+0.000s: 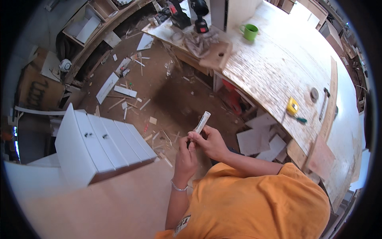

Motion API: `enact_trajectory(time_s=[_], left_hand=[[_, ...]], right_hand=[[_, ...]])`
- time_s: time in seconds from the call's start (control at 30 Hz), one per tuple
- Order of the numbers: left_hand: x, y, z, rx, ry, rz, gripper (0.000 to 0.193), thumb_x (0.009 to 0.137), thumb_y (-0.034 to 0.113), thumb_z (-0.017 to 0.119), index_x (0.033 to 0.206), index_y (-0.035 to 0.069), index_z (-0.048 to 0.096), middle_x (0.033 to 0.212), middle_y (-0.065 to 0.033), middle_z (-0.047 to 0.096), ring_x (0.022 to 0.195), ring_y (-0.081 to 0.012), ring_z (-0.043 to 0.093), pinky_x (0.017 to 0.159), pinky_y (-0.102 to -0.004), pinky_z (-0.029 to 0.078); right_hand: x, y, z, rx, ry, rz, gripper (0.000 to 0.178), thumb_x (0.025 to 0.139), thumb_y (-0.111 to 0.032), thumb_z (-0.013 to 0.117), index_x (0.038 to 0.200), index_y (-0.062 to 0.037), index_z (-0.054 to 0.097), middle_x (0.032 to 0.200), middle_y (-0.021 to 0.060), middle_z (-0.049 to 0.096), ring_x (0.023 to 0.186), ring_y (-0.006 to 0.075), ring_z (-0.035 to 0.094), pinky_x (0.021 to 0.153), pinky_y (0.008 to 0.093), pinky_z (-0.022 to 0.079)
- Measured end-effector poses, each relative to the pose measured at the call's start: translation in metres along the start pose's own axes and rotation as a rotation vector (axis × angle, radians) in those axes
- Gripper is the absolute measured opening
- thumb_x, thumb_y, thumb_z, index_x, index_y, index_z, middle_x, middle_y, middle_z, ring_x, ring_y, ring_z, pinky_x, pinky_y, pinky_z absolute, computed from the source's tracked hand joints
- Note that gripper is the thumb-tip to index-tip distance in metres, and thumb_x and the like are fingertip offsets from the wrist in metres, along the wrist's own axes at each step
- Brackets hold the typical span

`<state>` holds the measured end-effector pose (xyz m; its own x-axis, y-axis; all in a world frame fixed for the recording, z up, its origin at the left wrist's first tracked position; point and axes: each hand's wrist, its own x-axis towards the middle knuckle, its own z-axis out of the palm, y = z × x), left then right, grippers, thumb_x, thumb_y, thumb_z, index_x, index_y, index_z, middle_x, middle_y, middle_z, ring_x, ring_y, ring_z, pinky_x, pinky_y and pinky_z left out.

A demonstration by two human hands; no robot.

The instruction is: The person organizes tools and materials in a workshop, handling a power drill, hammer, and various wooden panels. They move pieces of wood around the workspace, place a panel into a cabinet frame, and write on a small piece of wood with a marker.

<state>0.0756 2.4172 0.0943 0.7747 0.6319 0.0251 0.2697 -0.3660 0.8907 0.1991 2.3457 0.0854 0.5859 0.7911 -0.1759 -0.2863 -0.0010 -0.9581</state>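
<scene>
A slim white piece [203, 120] with dark markings points up and away from me; I cannot make out its kind. My right hand [213, 144] is closed round its near part, thumb on top. Close against it on the left, my left hand [185, 160] has its fingers bent together near the piece's lower end. Whether these fingers grip that end or something small is hidden. Both hands are in front of my body, above the littered floor [175, 99], between the workbench [270, 65] and a white cabinet [107, 143].
On the bench are a green mug [250, 32], a yellow tape measure [292, 106], a green-handled tool [301, 119], a hammer [324, 101] and cordless power tools [199, 16]. A pale board [119, 203] lies at the lower left. Offcuts [107, 87] are scattered across the floor.
</scene>
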Motion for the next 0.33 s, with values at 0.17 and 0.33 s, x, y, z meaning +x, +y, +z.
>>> enact_trajectory(time_s=[0.17,0.33], left_hand=[[0.169,-0.043,-0.059,0.257,-0.101,-0.052,0.025,0.100,0.015,0.055,0.121,0.003,0.051,0.101,-0.0216,0.065,0.095,-0.0360,0.066,0.081,-0.0446,0.050],[0.272,-0.100,-0.122,-0.130,-0.177,-0.424,0.035,0.097,0.014,0.062,0.128,0.005,0.051,0.122,-0.0146,0.064,0.114,-0.0265,0.063,0.095,-0.0438,0.048]], right_hand=[[0.177,-0.010,0.009,-0.465,-0.111,0.003,0.027,0.096,-0.027,0.070,0.097,-0.0009,0.066,0.075,0.0078,0.069,0.069,0.0136,0.067,0.065,0.0314,0.051],[0.309,-0.059,0.027,-0.770,-0.416,-0.169,0.051,0.094,-0.048,0.065,0.123,-0.0073,0.054,0.083,0.0236,0.068,0.079,0.0423,0.067,0.072,0.0490,0.052]])
